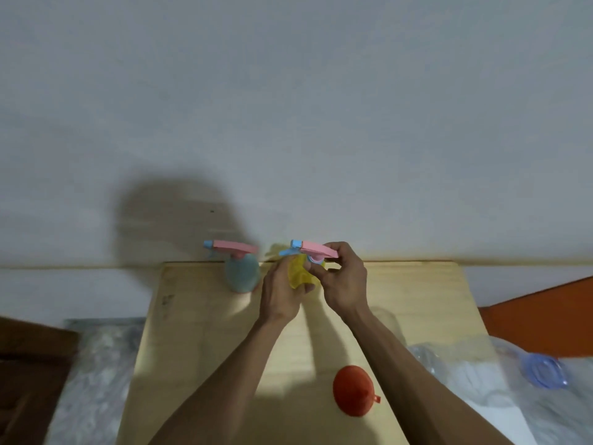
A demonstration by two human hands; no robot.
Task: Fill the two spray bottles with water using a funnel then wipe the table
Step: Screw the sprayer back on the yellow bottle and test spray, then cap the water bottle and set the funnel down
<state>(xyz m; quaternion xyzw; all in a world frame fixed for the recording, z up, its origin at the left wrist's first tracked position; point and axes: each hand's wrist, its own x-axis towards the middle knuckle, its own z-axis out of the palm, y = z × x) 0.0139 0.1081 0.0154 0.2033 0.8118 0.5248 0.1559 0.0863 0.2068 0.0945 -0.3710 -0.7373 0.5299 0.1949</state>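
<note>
Left hand (pixel 282 293) grips the yellow spray bottle (pixel 298 274) near the wooden table's (pixel 199 332) far edge, while the right hand (pixel 343 277) pinches its pink spray head (pixel 317 248), apparently unscrewing it. Next the head must lift clear. Beside stands the blue spray bottle (pixel 242 274); nearer lies the red funnel (pixel 353 393).

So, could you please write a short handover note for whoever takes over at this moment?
Left hand grips the yellow bottle at the table's far edge. Right hand holds its pink spray head at the collar; the head is on. The blue bottle stands left of it, head on. The red funnel lies near the front edge, unused. Fill levels cannot be told. Wiping is left.
</note>
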